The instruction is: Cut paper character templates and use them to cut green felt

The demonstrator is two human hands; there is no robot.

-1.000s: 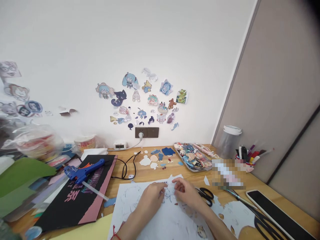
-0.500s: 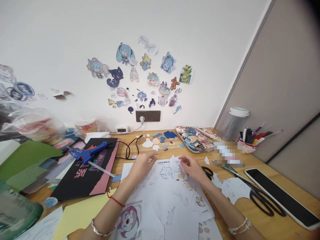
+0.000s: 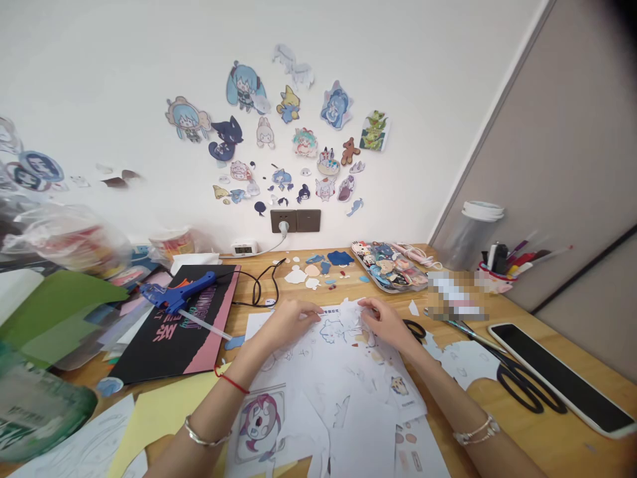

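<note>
My left hand [image 3: 294,320] is over the upper left of the layered white sheets [image 3: 365,411], its fingers bent together near the printed heading; what they hold, if anything, is too small to tell. At the upper right of the sheets, my right hand [image 3: 383,320] has thumb and fingers pinched at a small crumpled white paper piece [image 3: 352,311]. A blue line drawing [image 3: 332,332] shows on the paper between both hands. Lower left on the pile lies a pink-haired character print [image 3: 259,425].
Blue glue gun [image 3: 182,295] rests on a black folder [image 3: 144,352] at left, near a green bottle [image 3: 40,405]. Behind are paper scraps [image 3: 296,274] and a tray of cutouts [image 3: 391,265]. Large scissors [image 3: 530,385] and a phone [image 3: 562,378] lie right.
The view has tilted down slightly, so wall cutouts sit higher in the picture. My left hand has shifted a little right, closer to my right hand.
</note>
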